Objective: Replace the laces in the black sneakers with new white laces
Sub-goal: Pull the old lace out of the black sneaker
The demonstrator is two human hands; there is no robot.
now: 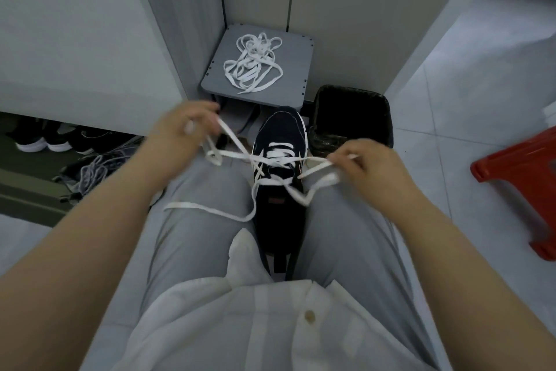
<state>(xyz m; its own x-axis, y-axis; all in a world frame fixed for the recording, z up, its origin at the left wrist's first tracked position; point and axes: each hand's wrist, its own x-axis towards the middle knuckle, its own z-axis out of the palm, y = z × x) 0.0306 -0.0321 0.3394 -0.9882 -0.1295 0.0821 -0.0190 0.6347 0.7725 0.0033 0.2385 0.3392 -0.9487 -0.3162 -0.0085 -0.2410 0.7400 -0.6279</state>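
Black sneaker (278, 136) sits wedged between the person's grey-trousered thighs (195, 220), toe pointing far, its upper matte with a white sole edge. A small reddish label (276, 200) on the tongue is too blurred to read. A flat white lace (237, 143) crosses the far eyelets in bars. The left hand (186, 124) pinches one strand with curled fingers, and the right hand (364, 160) pinches the other. Farther off, a loose tangle of flat white laces (252, 63) lies on a square grey stool (294, 75) with rounded corners, beside a black bin (352, 118). A red plastic stool (523, 178) stands at the right.
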